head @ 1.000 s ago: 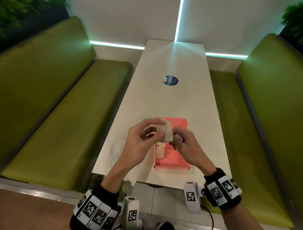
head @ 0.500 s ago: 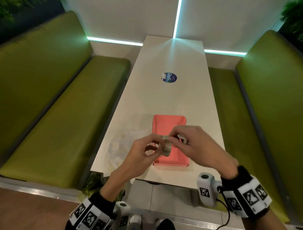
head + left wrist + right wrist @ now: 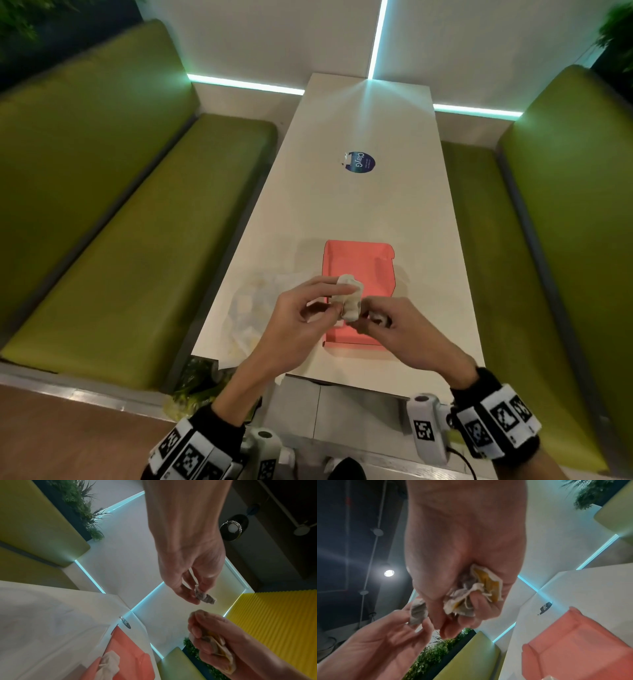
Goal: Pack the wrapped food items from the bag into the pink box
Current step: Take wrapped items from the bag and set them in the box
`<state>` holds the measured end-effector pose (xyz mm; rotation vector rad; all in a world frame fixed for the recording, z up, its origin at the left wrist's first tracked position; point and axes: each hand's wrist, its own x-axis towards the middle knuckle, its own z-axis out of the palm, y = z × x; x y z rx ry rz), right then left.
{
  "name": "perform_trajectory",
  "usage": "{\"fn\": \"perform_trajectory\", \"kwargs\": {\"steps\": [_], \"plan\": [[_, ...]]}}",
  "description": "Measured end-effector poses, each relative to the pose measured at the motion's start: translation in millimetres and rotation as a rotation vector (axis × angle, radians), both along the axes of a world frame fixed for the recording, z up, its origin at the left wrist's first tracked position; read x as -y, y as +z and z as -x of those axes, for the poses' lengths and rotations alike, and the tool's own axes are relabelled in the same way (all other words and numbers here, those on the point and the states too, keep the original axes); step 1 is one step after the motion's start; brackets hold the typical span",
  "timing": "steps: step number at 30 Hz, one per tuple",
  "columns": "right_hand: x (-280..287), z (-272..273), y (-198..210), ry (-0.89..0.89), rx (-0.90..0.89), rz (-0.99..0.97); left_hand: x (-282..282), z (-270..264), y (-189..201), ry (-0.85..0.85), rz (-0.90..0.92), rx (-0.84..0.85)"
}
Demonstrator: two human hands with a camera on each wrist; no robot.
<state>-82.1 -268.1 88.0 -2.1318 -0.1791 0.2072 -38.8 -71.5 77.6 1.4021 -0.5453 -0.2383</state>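
Nearest us, our right hand (image 3: 394, 329) has its fingers (image 3: 476, 601) curled tight round a crumpled white-and-yellow wrapped item (image 3: 481, 588). Our left hand (image 3: 301, 308) pinches a pale paper-wrapped item (image 3: 349, 298), long axis upright, above the pink box (image 3: 359, 263). One wrapped bundle (image 3: 109, 664) lies inside that flat cardboard box. Left of it, the clear plastic bag (image 3: 253, 308) sprawls on the white bench (image 3: 359, 205).

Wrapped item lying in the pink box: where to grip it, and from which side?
Pinch across its narrow middle from straight above. The wrapped item lies lengthwise along the left wall of the pink box, so that side looks blocked, while the open top is free.
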Motion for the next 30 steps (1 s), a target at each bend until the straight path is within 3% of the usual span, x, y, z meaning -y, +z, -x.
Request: {"fn": "perform_trajectory", "kwargs": {"steps": [2,5,8,12,22,30], "plan": [[7,2,5,-0.033,0.016,0.038,0,-2,-2,0.009,-0.035,0.024],[16,-2,24,-0.187,0.195,0.046,1,-4,-4,0.001,-0.070,0.062],[14,-8,39,-0.142,0.292,0.058,2,-5,-8,-0.012,-0.116,0.111],[8,-18,39,0.029,0.212,0.194,6,-4,-18,-0.018,-0.155,0.151],[15,-33,-4,0.111,0.054,0.335,14,2,-73,0.042,-0.230,0.041],[10,-52,-53,0.112,0.010,0.544,7,2,-117,0.175,-0.636,0.171]]}}
